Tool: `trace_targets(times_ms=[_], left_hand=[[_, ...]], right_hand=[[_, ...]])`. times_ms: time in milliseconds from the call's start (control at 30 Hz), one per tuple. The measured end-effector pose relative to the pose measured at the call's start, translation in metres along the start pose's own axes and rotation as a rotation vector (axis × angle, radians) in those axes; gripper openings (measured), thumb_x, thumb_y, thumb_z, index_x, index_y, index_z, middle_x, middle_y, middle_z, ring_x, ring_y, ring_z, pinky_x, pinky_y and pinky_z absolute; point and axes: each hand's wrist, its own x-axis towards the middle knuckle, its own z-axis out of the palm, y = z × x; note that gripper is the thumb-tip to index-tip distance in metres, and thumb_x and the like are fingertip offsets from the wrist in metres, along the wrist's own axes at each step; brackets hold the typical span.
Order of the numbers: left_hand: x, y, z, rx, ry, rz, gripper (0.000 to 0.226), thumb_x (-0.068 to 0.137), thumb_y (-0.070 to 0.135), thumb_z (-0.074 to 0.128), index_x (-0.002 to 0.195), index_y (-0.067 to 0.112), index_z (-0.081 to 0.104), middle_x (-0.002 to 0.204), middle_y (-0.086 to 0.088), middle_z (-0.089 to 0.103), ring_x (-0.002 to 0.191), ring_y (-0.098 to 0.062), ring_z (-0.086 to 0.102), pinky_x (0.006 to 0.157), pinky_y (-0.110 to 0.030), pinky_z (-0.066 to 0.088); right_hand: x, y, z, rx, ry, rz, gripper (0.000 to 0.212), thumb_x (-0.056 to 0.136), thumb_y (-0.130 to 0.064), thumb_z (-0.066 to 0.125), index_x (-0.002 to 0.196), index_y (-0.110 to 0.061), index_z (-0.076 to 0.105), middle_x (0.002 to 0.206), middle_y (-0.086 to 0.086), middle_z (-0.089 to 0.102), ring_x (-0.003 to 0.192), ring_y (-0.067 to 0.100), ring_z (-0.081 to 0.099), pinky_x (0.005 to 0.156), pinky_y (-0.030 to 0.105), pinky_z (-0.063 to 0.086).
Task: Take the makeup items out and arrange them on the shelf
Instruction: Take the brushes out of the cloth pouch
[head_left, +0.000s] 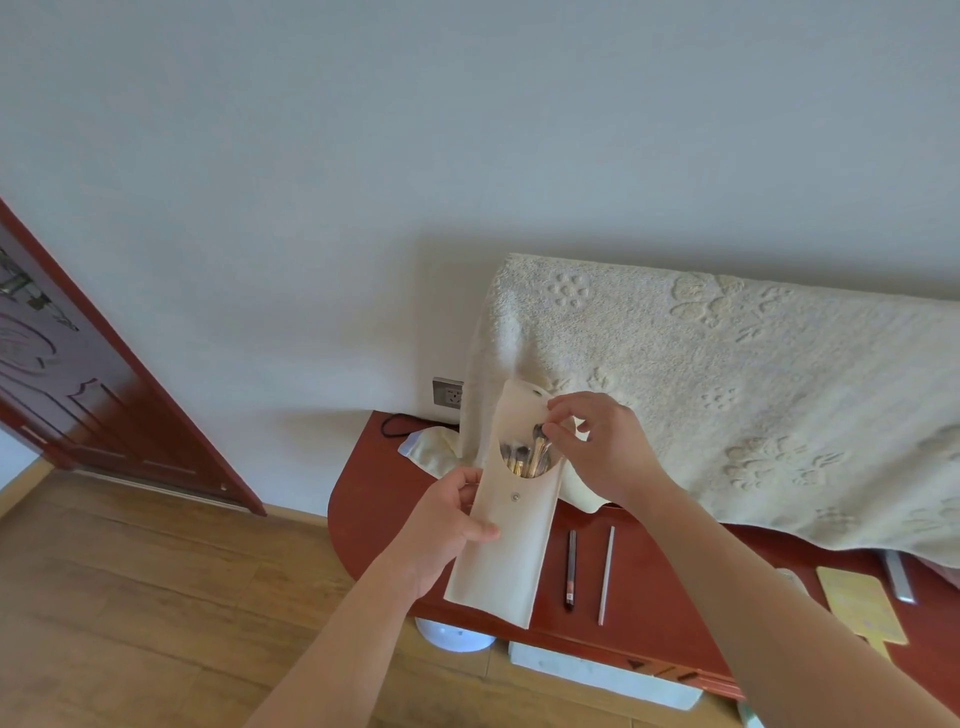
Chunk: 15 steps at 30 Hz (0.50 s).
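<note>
White wall (363, 156) at 12 o'clock; red-brown carved door (78, 395) at 9 o'clock; light wood-plank floor (130, 597) at 7 o'clock.

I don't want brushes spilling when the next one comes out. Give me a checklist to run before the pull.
1. Left hand grips the cream fabric pouch by its edge: ok.
2. Pouch flap folded back, mouth open: ok.
3. Pouch mouth points up, so the remaining brushes stay in: ok.
4. Right hand pinches a gold-handled brush at its head: ok.
5. Only one brush pinched: cannot tell.
6. Bare space on the red-brown wooden shelf beside the dark pencil and pale slim stick: ok.
</note>
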Motion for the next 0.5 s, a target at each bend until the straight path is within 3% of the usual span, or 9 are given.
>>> trace_targets(times_ms=[167, 367, 500], left_hand=[[-0.002, -0.003, -0.001, 0.031, -0.001, -0.001, 0.054, 0.077, -0.016, 0.065, 0.121, 0.014, 0.058, 0.109, -0.005, 0.075, 0.103, -0.025, 0.071, 0.099, -0.050, 0.052], [-0.006, -0.007, -0.007, 0.058, -0.001, -0.003, 0.053, 0.076, -0.010, 0.068, 0.120, 0.018, 0.059, 0.109, -0.003, 0.074, 0.104, -0.023, 0.070, 0.099, -0.050, 0.052], [-0.008, -0.010, -0.011, 0.057, 0.014, -0.010, 0.051, 0.076, -0.011, 0.066, 0.118, 0.017, 0.060, 0.107, -0.003, 0.074, 0.102, -0.023, 0.071, 0.097, -0.049, 0.053]], right_hand=[[0.008, -0.002, -0.008, -0.020, 0.030, 0.009, 0.006, 0.086, -0.018, 0.071, 0.082, -0.024, 0.070, 0.093, -0.012, 0.069, 0.092, 0.003, 0.059, 0.079, 0.024, 0.047], [0.015, -0.009, -0.013, -0.055, 0.041, 0.043, 0.007, 0.087, -0.019, 0.070, 0.085, -0.025, 0.072, 0.086, -0.016, 0.067, 0.078, -0.006, 0.056, 0.068, 0.008, 0.036], [0.018, -0.018, -0.016, -0.054, 0.060, 0.046, 0.016, 0.088, -0.017, 0.068, 0.078, -0.029, 0.069, 0.073, -0.022, 0.060, 0.063, -0.006, 0.053, 0.063, 0.016, 0.038]])
